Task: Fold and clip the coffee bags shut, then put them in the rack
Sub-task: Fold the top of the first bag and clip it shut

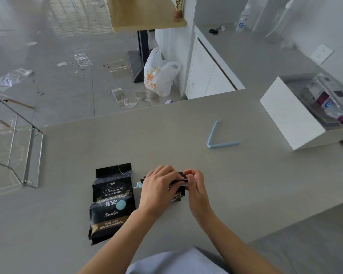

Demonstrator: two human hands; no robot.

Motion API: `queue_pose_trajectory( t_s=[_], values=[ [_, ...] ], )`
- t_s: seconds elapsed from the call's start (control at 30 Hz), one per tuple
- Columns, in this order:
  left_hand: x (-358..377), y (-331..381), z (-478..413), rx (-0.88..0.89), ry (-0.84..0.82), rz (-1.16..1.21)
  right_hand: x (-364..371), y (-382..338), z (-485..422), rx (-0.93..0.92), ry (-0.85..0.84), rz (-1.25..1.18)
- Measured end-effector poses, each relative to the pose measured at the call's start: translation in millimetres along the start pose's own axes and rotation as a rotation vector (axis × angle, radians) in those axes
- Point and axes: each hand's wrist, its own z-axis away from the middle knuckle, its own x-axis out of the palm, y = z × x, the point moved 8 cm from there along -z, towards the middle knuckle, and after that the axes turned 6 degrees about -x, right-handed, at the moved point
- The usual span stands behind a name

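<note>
A black coffee bag (pixel 112 204) lies flat on the grey table, its top unfolded and unclipped. Right of it a second black coffee bag (pixel 176 195) stands mostly hidden under my hands. My left hand (pixel 156 188) presses on its folded top. My right hand (pixel 194 184) pinches the right end of that fold. A light blue clip (pixel 137 185) sticks out at the left from under my left hand; whether it is closed is hidden. Another light blue clip (pixel 219 138) lies open in a V shape further back on the table.
A white box (pixel 289 115) holding a clear container of items stands at the table's right. A clear acrylic rack (pixel 14 155) with a metal frame sits at the left edge. Beyond the table's far edge are the floor, a plastic bag and a white cabinet.
</note>
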Motion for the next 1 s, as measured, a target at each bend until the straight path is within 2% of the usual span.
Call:
queue_pose_trajectory(
  t_s=[0.33, 0.47, 0.63, 0.8, 1.0],
  values=[
    [8.2, 3.3, 19.6, 0.056, 0.002, -0.049, -1.3, 23.3, 9.5, -0.001, -0.009, 0.102],
    [4.9, 0.7, 9.7, -0.001, -0.051, -0.036, -0.1, 30.7, 5.2, 0.071, -0.019, 0.029],
    [8.8, 1.4, 20.4, -0.033, -0.061, -0.105, 5.8, 39.5, 11.0, 0.154, -0.128, -0.041],
    [7.8, -5.0, 32.2, -0.078, 0.005, 0.033, 3.6, 34.2, 16.6, 0.049, -0.129, 0.066],
    [6.5, -9.3, 41.3, -0.077, 0.031, 0.111, -1.8, 25.9, 18.4, -0.124, -0.085, 0.318]
  ],
)
